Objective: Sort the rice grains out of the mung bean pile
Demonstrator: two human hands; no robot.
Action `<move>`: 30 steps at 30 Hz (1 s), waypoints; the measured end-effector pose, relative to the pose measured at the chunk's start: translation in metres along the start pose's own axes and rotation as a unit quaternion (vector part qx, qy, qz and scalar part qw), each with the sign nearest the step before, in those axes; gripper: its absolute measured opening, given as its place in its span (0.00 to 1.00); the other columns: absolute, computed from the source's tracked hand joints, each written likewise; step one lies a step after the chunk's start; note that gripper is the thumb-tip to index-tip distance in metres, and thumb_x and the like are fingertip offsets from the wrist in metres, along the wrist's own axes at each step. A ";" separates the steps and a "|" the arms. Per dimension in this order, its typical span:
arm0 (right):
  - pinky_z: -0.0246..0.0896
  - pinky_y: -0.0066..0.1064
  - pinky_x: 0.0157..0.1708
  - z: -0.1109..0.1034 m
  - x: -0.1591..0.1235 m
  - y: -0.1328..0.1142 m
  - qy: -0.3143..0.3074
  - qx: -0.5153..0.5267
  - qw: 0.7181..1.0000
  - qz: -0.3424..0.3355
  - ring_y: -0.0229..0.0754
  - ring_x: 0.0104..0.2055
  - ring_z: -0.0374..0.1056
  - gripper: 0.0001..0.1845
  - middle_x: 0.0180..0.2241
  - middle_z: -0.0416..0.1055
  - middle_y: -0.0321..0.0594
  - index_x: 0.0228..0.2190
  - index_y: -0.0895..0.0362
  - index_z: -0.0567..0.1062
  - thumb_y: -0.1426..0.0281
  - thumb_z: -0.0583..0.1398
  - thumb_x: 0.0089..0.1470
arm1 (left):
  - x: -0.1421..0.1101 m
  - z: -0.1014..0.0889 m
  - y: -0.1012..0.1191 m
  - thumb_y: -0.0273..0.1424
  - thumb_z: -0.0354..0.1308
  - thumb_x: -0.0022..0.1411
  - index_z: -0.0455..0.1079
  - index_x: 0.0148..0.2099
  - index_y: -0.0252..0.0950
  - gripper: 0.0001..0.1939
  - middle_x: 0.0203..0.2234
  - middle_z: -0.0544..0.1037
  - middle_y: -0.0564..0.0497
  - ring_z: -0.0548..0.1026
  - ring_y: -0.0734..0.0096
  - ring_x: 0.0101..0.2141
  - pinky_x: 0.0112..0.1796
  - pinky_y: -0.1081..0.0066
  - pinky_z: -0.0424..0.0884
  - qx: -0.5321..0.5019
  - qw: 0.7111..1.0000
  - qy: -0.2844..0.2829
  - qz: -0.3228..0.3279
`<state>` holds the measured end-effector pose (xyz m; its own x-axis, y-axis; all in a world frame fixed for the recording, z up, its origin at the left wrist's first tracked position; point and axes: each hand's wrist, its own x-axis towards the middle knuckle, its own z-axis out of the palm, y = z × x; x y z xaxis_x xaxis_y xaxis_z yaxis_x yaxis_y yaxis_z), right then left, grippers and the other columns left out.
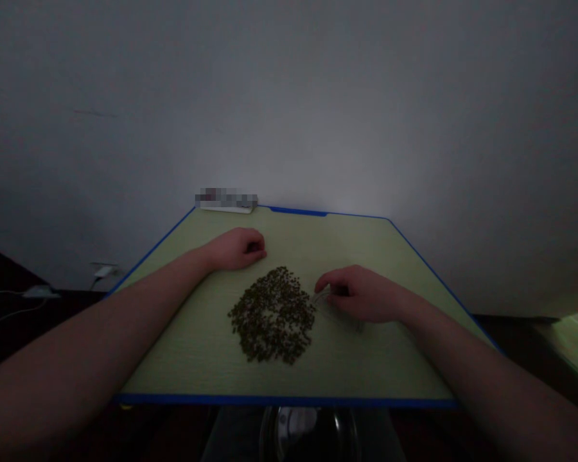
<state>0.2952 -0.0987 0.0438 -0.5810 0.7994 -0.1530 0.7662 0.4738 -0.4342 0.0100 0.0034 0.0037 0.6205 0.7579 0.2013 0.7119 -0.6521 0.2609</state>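
Note:
A loose pile of small greenish-brown grains or seeds lies spread on the pale table, with a thin bare patch near its middle. Behind the pile, to the left, my left hand rests on the tabletop with its fingers curled in; nothing shows in it. On the right side of the pile, my right hand has thumb and forefinger bent around a thin, see-through plastic piece, perhaps a bag. Part of that plastic is hidden under the palm, and its edge touches or nearly touches the grains.
The table has a blue rim and stands against a grey wall. A white box with a blurred top sits at its back left corner. A shiny metal bowl or pot is below the front edge, between my legs. White cables and plugs lie left.

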 end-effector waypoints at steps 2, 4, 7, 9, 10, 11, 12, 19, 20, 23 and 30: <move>0.51 0.26 0.24 -0.001 -0.001 0.000 -0.011 -0.002 1.000 -0.010 0.34 0.23 0.60 0.18 0.22 0.66 0.32 0.42 0.55 0.77 0.75 0.55 0.48 | 0.000 0.000 0.000 0.40 0.52 0.57 0.69 0.32 0.34 0.14 0.23 0.71 0.52 0.65 0.75 0.24 0.27 0.72 0.58 -0.003 1.000 0.000 -0.003; 0.51 0.26 0.24 -0.003 -0.003 -0.001 -0.028 -0.002 0.999 -0.016 0.34 0.23 0.60 0.18 0.22 0.67 0.32 0.41 0.54 0.77 0.75 0.56 0.48 | -0.001 0.000 0.001 0.40 0.52 0.57 0.69 0.32 0.34 0.14 0.23 0.71 0.52 0.65 0.75 0.24 0.27 0.72 0.58 0.000 1.000 0.002 -0.002; 0.50 0.26 0.23 -0.007 -0.007 -0.001 -0.063 -0.004 0.998 -0.021 0.35 0.23 0.61 0.17 0.22 0.68 0.33 0.41 0.54 0.76 0.74 0.56 0.48 | -0.001 0.000 0.001 0.40 0.52 0.57 0.69 0.32 0.35 0.13 0.23 0.71 0.52 0.65 0.75 0.24 0.27 0.72 0.57 0.005 1.000 0.002 0.000; 0.50 0.26 0.23 -0.010 -0.009 0.000 -0.081 -0.009 0.996 -0.025 0.35 0.24 0.61 0.17 0.23 0.69 0.34 0.41 0.54 0.76 0.73 0.57 0.48 | -0.001 0.000 0.001 0.40 0.52 0.57 0.69 0.32 0.35 0.13 0.23 0.71 0.52 0.65 0.75 0.24 0.27 0.72 0.57 0.006 1.000 0.001 -0.003; 0.50 0.26 0.23 -0.011 -0.010 0.000 -0.085 -0.011 0.996 -0.026 0.35 0.24 0.61 0.16 0.23 0.69 0.34 0.41 0.54 0.76 0.73 0.57 0.49 | -0.001 0.000 0.001 0.40 0.52 0.57 0.69 0.32 0.35 0.13 0.23 0.71 0.52 0.65 0.75 0.24 0.27 0.72 0.57 0.006 1.000 0.000 -0.005; 0.50 0.26 0.23 -0.012 -0.010 0.001 -0.087 -0.011 0.996 -0.025 0.35 0.23 0.61 0.16 0.23 0.69 0.34 0.40 0.54 0.76 0.74 0.56 0.49 | -0.001 0.000 0.000 0.40 0.52 0.57 0.69 0.32 0.35 0.13 0.23 0.71 0.52 0.65 0.74 0.24 0.27 0.72 0.57 0.007 1.000 -0.001 -0.006; 0.50 0.26 0.23 -0.013 -0.011 0.001 -0.086 -0.012 0.996 -0.022 0.35 0.23 0.61 0.16 0.23 0.68 0.34 0.40 0.55 0.76 0.74 0.56 0.49 | -0.001 0.000 0.000 0.40 0.52 0.57 0.69 0.32 0.35 0.13 0.23 0.71 0.52 0.65 0.74 0.24 0.27 0.72 0.57 0.007 1.000 -0.002 -0.007; 0.49 0.26 0.24 -0.010 -0.008 0.000 -0.064 -0.003 0.998 -0.023 0.35 0.23 0.59 0.17 0.23 0.68 0.34 0.42 0.55 0.76 0.73 0.56 0.50 | -0.001 -0.002 0.002 0.39 0.52 0.57 0.70 0.32 0.34 0.13 0.23 0.71 0.51 0.65 0.74 0.24 0.27 0.72 0.57 -0.002 1.000 -0.005 -0.005; 0.50 0.26 0.24 -0.010 -0.008 -0.001 -0.069 -0.002 0.997 -0.030 0.35 0.23 0.59 0.17 0.23 0.68 0.34 0.42 0.55 0.76 0.73 0.56 0.50 | 0.000 -0.002 0.002 0.39 0.52 0.57 0.70 0.32 0.34 0.13 0.23 0.71 0.51 0.65 0.74 0.24 0.27 0.72 0.57 -0.001 1.000 -0.006 -0.006; 0.50 0.26 0.24 -0.010 -0.010 0.000 -0.084 -0.011 0.995 -0.050 0.35 0.24 0.60 0.17 0.23 0.68 0.34 0.42 0.56 0.76 0.74 0.56 0.49 | 0.000 -0.001 0.001 0.40 0.51 0.57 0.70 0.32 0.34 0.14 0.24 0.71 0.51 0.65 0.74 0.25 0.27 0.72 0.58 0.002 1.000 -0.006 -0.004; 0.51 0.26 0.24 -0.012 -0.013 0.003 -0.130 0.003 0.989 -0.067 0.35 0.24 0.61 0.16 0.23 0.68 0.33 0.40 0.57 0.76 0.75 0.56 0.48 | -0.001 0.000 0.000 0.39 0.52 0.57 0.69 0.32 0.34 0.13 0.23 0.71 0.52 0.65 0.75 0.24 0.27 0.73 0.57 -0.004 1.000 -0.002 0.000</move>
<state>0.3081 -0.1032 0.0554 -0.7292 0.6068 -0.3164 0.6758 0.5661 -0.4720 0.0097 0.0029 0.0038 0.6211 0.7583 0.1980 0.7098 -0.6514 0.2681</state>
